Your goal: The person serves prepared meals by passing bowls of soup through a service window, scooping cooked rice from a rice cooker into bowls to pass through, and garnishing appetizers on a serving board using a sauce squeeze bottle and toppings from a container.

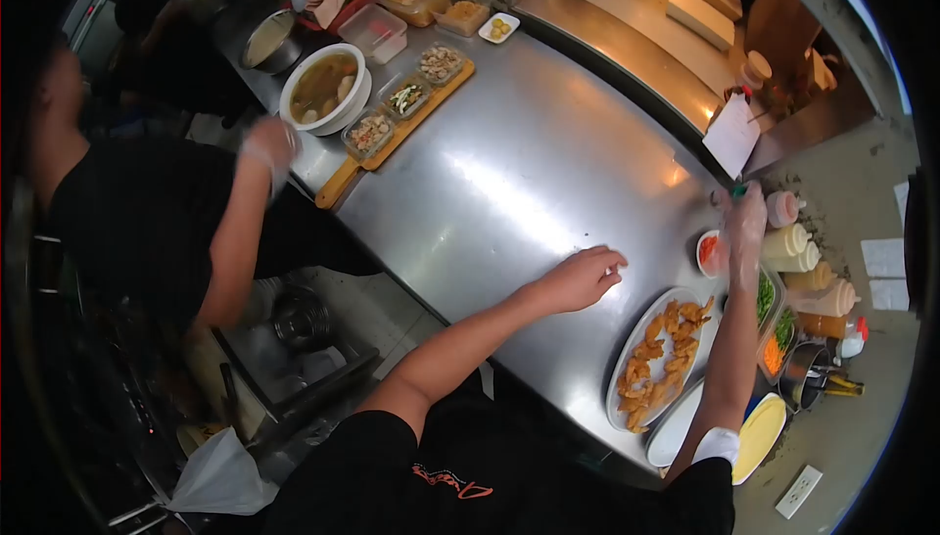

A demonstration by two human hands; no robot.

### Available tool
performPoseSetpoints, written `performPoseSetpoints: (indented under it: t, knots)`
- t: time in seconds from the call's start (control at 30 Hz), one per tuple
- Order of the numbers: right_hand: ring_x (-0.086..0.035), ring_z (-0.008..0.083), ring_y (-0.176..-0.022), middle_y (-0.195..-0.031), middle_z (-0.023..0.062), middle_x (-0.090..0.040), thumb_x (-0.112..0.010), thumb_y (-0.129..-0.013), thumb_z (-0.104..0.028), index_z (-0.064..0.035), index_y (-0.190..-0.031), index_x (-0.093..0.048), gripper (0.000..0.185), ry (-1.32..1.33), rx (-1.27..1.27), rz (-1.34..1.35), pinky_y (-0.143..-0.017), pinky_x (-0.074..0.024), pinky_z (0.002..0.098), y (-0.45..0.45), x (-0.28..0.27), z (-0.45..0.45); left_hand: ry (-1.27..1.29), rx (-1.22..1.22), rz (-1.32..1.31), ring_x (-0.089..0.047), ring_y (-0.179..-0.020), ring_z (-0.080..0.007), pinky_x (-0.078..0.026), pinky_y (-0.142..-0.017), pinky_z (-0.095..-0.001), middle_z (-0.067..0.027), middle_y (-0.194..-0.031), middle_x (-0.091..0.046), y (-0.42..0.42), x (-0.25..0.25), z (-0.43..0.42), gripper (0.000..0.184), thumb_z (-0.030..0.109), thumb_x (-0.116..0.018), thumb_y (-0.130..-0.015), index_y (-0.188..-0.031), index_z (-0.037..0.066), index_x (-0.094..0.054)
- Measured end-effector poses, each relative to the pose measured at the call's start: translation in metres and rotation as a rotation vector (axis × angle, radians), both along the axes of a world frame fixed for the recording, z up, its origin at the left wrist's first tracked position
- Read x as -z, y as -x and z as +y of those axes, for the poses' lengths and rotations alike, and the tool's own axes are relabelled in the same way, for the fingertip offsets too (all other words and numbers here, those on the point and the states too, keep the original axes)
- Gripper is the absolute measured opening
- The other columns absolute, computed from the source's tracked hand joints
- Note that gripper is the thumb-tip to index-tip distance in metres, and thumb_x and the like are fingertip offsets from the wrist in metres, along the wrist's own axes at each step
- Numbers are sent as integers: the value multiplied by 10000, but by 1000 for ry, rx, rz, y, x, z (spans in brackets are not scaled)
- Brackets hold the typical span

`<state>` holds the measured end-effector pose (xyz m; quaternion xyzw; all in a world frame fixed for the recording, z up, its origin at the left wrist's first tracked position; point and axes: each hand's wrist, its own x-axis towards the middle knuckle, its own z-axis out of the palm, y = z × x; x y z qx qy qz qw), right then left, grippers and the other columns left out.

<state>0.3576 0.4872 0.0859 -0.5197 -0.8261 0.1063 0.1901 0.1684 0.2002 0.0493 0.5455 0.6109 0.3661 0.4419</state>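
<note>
My left hand (580, 281) is bare and hangs above the middle of the metal table, holding nothing, its fingers loosely curved and a little apart. At the table's far right, my right hand (746, 220) wears a clear glove. Its fingers are closed near a small green thing below a hanging white paper (731, 137); what they grip is too small to name. Just beside that hand stands a small white bowl (706, 252) with red pieces in it. Below, an oval white plate (621, 400) carries golden fried pieces (645, 350).
Squeeze bottles (786, 240) and containers of chopped greens (767, 295) line the right wall. At the far left, a wooden board (338, 183) bears glass dishes beside a soup bowl (363, 94). A co-worker in a black shirt (137, 212) stands at left, one gloved hand by the bowl.
</note>
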Motion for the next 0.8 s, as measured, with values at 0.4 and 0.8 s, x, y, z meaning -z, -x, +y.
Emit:
performPoseSetpoints:
  t: [0.4,0.8]
  knots:
    - [-654,186,-934,-1060,113,-677,-711,-893,-93,-7,-1216,-608,350,832,-431,794,-822,-539,342,143,65,-195,-449,-324,154,-594,-1043,-334,-520,-890,-386,-164,-1168,-570,103,5,11,408,105,-695,-878,-1258,28,-568]
    - [-642,372,-968,-1065,175,-676,-754,-844,-198,-33,-1255,-601,469,525,-819,485,-902,-498,423,288,-26,-256,-210,-411,-289,-613,-772,-85,-515,-640,-264,-56,-870,-650,296,-73,-96,236,45,-545,-984,-1188,23,-661]
